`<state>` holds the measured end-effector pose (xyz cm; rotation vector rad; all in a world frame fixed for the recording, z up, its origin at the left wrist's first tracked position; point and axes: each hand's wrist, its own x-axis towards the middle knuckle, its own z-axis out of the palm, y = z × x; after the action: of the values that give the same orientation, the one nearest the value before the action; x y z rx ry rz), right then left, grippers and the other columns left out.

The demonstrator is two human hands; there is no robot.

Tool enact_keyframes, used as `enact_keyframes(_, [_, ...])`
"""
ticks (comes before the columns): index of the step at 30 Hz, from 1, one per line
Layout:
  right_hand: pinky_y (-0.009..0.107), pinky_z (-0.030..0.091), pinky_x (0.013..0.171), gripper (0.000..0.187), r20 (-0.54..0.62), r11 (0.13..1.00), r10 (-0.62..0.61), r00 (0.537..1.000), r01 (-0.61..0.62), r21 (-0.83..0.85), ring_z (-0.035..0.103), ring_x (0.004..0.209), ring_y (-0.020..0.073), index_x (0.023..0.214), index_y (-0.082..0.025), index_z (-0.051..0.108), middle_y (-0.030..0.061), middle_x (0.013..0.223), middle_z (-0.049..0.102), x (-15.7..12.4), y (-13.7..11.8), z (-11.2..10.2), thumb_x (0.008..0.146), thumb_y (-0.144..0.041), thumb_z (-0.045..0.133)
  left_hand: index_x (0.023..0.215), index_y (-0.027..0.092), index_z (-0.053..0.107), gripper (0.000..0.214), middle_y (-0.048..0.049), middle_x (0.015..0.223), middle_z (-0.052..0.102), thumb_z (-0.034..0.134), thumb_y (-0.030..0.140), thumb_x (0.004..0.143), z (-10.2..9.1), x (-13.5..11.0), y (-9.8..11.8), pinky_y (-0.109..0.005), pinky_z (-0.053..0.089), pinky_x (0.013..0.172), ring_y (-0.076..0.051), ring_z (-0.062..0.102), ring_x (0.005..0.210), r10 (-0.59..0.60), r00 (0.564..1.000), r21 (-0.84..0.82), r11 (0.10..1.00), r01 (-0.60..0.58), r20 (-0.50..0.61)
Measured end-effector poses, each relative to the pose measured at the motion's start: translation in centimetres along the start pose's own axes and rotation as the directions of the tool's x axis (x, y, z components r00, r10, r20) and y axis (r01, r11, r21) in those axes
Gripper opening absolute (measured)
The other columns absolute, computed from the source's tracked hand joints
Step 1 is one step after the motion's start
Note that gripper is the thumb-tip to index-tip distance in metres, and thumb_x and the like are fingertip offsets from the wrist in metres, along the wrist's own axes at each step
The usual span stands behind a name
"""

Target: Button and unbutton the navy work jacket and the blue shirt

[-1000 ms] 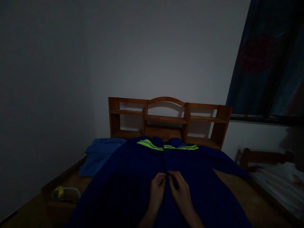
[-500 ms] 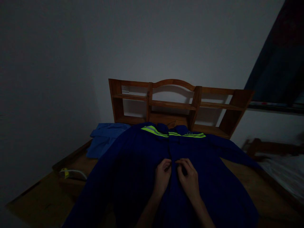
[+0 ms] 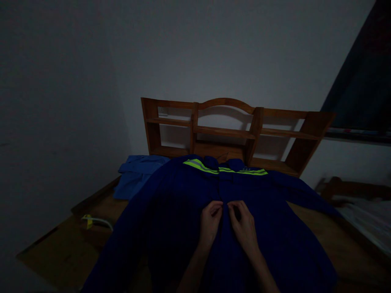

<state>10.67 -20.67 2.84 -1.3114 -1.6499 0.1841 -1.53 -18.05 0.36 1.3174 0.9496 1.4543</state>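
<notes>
A dark blue work jacket [image 3: 269,228] with yellow-green reflective strips across the chest lies spread out, its collar at the far end and its sleeves out to both sides. Over its front placket, at mid-chest, my left hand [image 3: 210,221] pinches the cloth with thumb and forefinger. Just right of it, my right hand [image 3: 242,221] pinches the placket edge in the same way. A small gap separates the fingertips of the two hands. Any button between them is too small and dark to make out.
Beyond the collar stands a wooden shelf headboard [image 3: 226,132] against the wall. Folded light blue clothing [image 3: 137,173] lies at the left. Near it is a pale cable [image 3: 100,220] with a yellow tag. A dark curtain [image 3: 360,85] hangs at the right.
My hands stay at the same place on the jacket's placket, and the left fingertips have shifted slightly. The view has moved a little.
</notes>
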Motion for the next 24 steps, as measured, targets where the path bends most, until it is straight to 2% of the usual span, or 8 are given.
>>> enact_keyframes(10, [0.027, 0.044, 0.074, 0.015, 0.033, 1.000, -0.026, 0.999, 0.025, 0.016, 0.057, 0.081, 0.0163, 0.089, -0.020, 0.056, 0.0043, 0.089, 0.058, 0.1, 0.9, 0.7, 0.088, -0.031, 0.047, 0.088, 0.014, 0.065, 0.016, -0.0076, 0.089, 0.069, 0.054, 0.017, 0.076, 0.0, -0.1, -0.2, -0.029, 0.049, 0.083, -0.018, 0.065, 0.087, -0.002, 1.000, -0.022, 1.000, 0.002, -0.028])
enact_keyframes(15, [0.027, 0.044, 0.074, 0.011, 0.061, 1.000, -0.030, 0.998, 0.030, -0.001, 0.057, 0.082, 0.0167, 0.091, -0.021, 0.055, 0.0040, 0.090, 0.057, -0.1, 1.3, 0.8, 0.088, -0.027, 0.047, 0.091, 0.016, 0.065, 0.020, -0.0081, 0.093, 0.069, 0.054, 0.029, 0.081, -0.1, -0.2, 0.0, -0.029, 0.047, 0.080, -0.020, 0.064, 0.090, -0.041, 0.998, -0.001, 0.999, 0.041, -0.042])
enact_keyframes(18, [0.027, 0.044, 0.073, 0.010, 0.082, 0.999, -0.041, 0.996, 0.044, -0.031, 0.056, 0.081, 0.0160, 0.092, -0.021, 0.053, 0.0035, 0.090, 0.056, -0.2, 1.6, 0.8, 0.088, -0.026, 0.046, 0.086, 0.016, 0.063, 0.019, -0.0068, 0.086, 0.069, 0.059, 0.033, 0.079, -0.1, -0.2, 0.0, -0.027, 0.047, 0.076, -0.019, 0.065, 0.085, -0.030, 0.999, -0.003, 1.000, 0.030, -0.041])
enact_keyframes(24, [0.026, 0.044, 0.071, 0.009, 0.117, 0.995, -0.038, 0.992, 0.048, -0.085, 0.056, 0.079, 0.0144, 0.093, -0.021, 0.051, 0.0025, 0.090, 0.054, -0.3, 1.6, 1.0, 0.090, -0.026, 0.044, 0.080, 0.016, 0.057, 0.015, -0.0028, 0.071, 0.065, 0.062, 0.030, 0.076, 0.0, -0.4, -0.2, -0.024, 0.045, 0.065, -0.017, 0.064, 0.071, -0.039, 0.998, 0.001, 0.999, 0.039, -0.048])
